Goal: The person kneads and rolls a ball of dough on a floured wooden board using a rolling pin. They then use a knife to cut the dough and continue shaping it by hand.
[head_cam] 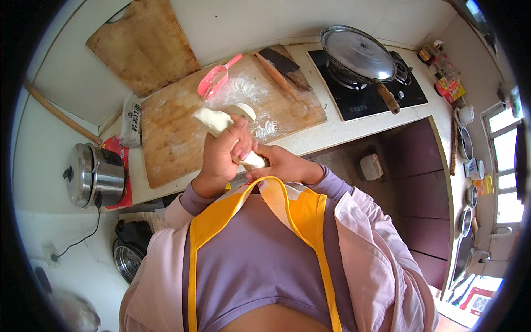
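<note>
A thick roll of pale dough (pixel 212 120) is held in the air between my hands, over the near edge of a floured wooden board (pixel 174 137). My left hand (pixel 226 151) is wrapped around its middle. Around the dough's near end are the fingers of my right hand (pixel 286 164). A rounded piece of dough (pixel 242 111) lies on the board just beyond my hands. Loose flour (pixel 244 89) is scattered there, beside a pink plastic scoop (pixel 213 81). A wooden rolling pin (pixel 277 76) and a dark-bladed cleaver (pixel 278 61) rest at the board's back right.
A lidded wok (pixel 359 54) with a wooden handle stands on the black gas hob (pixel 352 103) at right. A steel electric cooker (pixel 97 174) and a plastic packet (pixel 132 120) are at left. Another wooden board (pixel 145 45) leans against the wall. Bottles (pixel 442 68) line the right corner.
</note>
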The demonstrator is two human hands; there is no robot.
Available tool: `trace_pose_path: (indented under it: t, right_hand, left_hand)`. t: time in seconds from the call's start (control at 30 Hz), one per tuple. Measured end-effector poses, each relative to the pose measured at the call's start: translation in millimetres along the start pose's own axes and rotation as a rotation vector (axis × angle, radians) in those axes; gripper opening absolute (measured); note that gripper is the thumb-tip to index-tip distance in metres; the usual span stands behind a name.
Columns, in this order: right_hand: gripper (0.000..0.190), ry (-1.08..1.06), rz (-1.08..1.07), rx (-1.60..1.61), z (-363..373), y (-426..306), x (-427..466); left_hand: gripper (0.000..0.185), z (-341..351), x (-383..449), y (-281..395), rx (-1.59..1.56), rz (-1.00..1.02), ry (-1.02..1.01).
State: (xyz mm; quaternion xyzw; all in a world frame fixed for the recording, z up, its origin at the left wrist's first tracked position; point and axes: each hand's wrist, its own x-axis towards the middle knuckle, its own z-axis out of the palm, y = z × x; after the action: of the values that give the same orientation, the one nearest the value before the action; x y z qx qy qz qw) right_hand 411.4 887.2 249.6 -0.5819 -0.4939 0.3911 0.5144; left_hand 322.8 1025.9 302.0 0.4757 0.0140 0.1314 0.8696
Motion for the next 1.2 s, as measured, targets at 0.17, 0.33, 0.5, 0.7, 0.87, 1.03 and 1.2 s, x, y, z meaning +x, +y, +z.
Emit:
trace_pose_path:
  t: [0.17,0.33,0.5,0.7,0.87,1.03,1.2]
  right_hand:
    - [0.037,-0.002,0.115,0.245,3.1,10.0,-4.1]
    - [0.04,0.018,0.058,0.221,-5.2,14.3,-8.0]
    - [0.04,-0.009,0.117,0.271,1.3,22.3,-10.8]
    - [0.036,-0.029,0.207,0.398,5.9,27.0,-8.3]
    - [0.048,-0.052,0.137,0.365,1.5,21.1,-15.0]
    - [0.051,-0.037,0.008,0.36,2.6,20.4,-8.3]
    - [0.03,0.042,0.096,0.448,16.6,18.8,-5.8]
  left_hand:
    - [0.022,-1.8,6.4,-3.2,0.022,-0.021,0.14]
    - [0.01,1.2,13.4,-12.1,0.075,-0.012,0.191]
    - [0.018,-7.9,13.5,-10.8,-0.072,-0.078,0.165]
    - [0.032,-13.0,10.9,-11.5,-0.085,-0.062,0.135]
    - [0.025,-5.3,9.2,-10.9,0.008,-0.047,0.188]
    - [0.019,7.6,-0.3,-15.2,0.11,0.011,0.067]
    - [0.019,5.2,-1.1,-11.6,0.059,0.007,0.023]
